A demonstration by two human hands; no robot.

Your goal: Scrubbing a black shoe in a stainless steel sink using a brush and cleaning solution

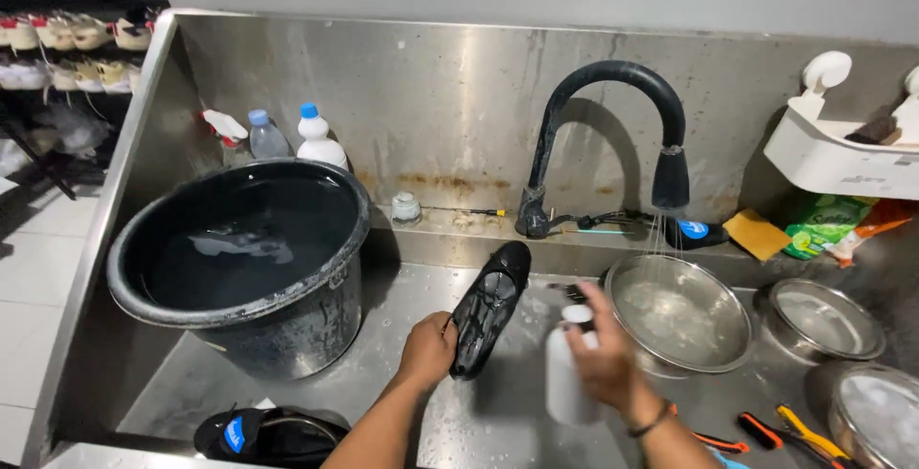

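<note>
A second dark shoe with a blue spot inside (268, 434) lies at the near edge of the shiny steel sink (459, 96). Some orange and yellow handled tools (775, 431) lie at the near right. The left hand (428, 349) grips a small black shoe (489, 308) at its side, tipped up over the wet sink floor. The right hand (603, 359) is wrapped around a white plastic spray bottle (567, 368), just beside the shoe. A big black bucket full of water (244, 258) stands to the left. Further back, water runs from the curved black tap (613, 134) into a round metal bowl (682, 311).
</note>
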